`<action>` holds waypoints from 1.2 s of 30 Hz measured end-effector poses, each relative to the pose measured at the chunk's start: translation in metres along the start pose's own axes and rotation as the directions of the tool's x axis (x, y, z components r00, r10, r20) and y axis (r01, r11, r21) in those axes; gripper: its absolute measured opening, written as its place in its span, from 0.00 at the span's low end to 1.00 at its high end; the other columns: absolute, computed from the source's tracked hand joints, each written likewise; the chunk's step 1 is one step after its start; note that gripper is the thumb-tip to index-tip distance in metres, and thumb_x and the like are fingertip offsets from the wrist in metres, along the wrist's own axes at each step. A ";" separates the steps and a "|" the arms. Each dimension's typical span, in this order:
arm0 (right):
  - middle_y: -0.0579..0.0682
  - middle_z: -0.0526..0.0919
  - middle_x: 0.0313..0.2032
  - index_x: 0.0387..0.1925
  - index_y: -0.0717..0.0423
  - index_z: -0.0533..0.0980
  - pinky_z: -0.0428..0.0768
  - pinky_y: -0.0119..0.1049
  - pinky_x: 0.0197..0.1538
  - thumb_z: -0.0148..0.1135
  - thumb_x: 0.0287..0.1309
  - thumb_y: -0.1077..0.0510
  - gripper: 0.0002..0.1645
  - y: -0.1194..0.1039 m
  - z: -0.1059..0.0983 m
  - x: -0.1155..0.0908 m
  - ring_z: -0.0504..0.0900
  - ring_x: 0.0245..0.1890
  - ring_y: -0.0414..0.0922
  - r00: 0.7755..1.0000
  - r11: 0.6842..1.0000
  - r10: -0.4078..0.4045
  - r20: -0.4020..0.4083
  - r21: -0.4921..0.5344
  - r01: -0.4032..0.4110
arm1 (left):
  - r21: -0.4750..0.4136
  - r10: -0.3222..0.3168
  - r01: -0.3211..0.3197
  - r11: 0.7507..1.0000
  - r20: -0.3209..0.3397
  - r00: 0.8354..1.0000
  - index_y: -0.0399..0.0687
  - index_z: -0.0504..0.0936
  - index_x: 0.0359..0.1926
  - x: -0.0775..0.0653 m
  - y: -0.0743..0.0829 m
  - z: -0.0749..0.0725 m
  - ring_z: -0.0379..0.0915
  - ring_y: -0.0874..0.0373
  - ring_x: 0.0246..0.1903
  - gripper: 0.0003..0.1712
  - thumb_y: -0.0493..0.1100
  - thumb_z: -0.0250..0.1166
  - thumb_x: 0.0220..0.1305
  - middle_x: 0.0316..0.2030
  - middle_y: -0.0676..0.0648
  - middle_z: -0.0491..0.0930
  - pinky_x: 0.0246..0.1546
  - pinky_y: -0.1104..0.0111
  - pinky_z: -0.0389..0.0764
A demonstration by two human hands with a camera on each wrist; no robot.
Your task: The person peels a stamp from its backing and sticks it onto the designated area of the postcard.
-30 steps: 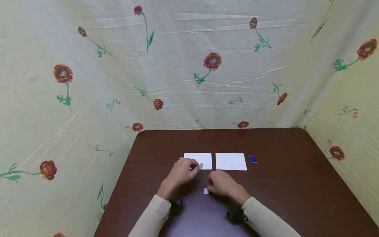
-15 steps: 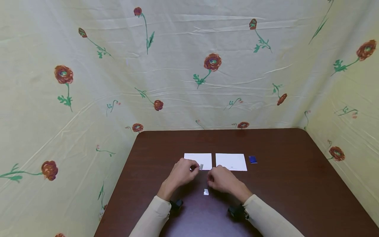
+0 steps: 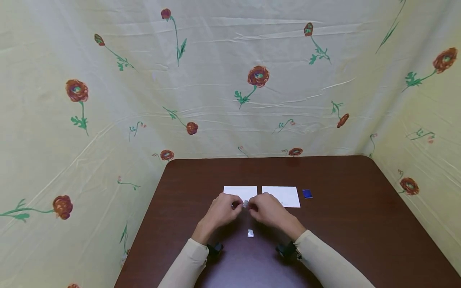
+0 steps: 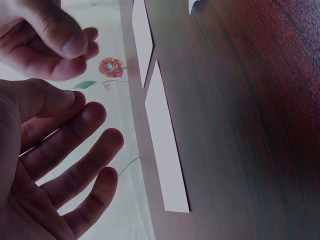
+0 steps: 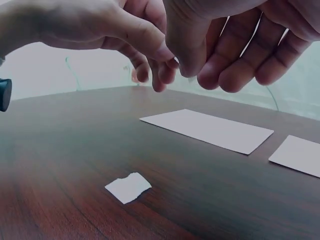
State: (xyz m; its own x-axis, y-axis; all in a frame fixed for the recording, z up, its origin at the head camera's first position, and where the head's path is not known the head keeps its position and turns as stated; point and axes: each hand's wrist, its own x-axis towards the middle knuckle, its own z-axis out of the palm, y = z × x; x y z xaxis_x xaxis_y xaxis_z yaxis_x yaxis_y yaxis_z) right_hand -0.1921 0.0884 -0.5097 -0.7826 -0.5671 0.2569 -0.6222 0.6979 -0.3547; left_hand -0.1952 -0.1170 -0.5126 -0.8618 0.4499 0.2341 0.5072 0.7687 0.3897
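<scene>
My left hand (image 3: pixel 220 209) pinches a small greyish, see-through-looking strip (image 3: pixel 245 203) between thumb and index finger, above the near edge of the left white card (image 3: pixel 240 190). Its other fingers are loosely bent in the left wrist view. My right hand (image 3: pixel 271 211) faces it, thumb and fingers curled together right at the strip's other side. The fingertips (image 5: pixel 192 67) mostly hide the strip in the right wrist view, where only a tiny pale bit shows. Below the hands, a little torn-looking white paper piece (image 5: pixel 129 188) lies on the dark table.
A second white card (image 3: pixel 282 196) lies to the right of the first, with a small blue packet (image 3: pixel 307 194) beyond it. The brown table (image 3: pixel 342 240) reaches back to a flowered curtain (image 3: pixel 216 88). Both wrists wear dark cameras.
My right hand has moved up and left, away from the white paper piece on the table, to the strip at my left fingertips. My left hand has barely moved.
</scene>
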 end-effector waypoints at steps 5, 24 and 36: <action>0.36 0.84 0.27 0.33 0.46 0.86 0.75 0.30 0.31 0.71 0.54 0.57 0.03 -0.002 -0.001 0.003 0.75 0.24 0.31 1.000 1.000 -0.009 -0.022 -0.014 0.009 | -0.008 0.008 -0.008 1.000 0.018 1.000 0.58 0.89 0.34 0.000 0.000 0.002 0.72 0.68 0.26 0.05 0.47 0.66 0.63 0.28 0.63 0.83 0.29 0.72 0.74; 0.37 0.86 0.28 0.33 0.45 0.87 0.78 0.31 0.33 0.73 0.53 0.55 0.04 -0.002 -0.002 0.006 0.77 0.25 0.33 0.999 0.999 0.010 -0.046 -0.034 -0.011 | -0.095 0.061 -0.058 0.994 0.030 0.998 0.52 0.89 0.38 0.000 0.000 0.002 0.79 0.61 0.29 0.06 0.41 0.66 0.64 0.32 0.57 0.86 0.31 0.74 0.76; 0.34 0.82 0.24 0.29 0.43 0.84 0.76 0.29 0.31 0.74 0.52 0.53 0.03 -0.001 -0.001 0.008 0.75 0.24 0.31 0.996 0.999 0.026 -0.084 -0.037 -0.030 | -0.135 0.088 -0.085 0.987 0.015 0.996 0.51 0.88 0.37 0.000 -0.003 0.003 0.74 0.66 0.27 0.08 0.36 0.65 0.61 0.31 0.58 0.84 0.30 0.76 0.76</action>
State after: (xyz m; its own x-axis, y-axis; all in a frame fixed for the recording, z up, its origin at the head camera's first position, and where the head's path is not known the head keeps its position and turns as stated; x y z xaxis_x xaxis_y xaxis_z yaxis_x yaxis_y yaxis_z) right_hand -0.1975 0.0838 -0.5062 -0.7978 -0.5096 0.3222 -0.5991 0.7303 -0.3284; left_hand -0.1971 -0.1176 -0.5166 -0.8137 0.5226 0.2544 0.5749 0.6593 0.4845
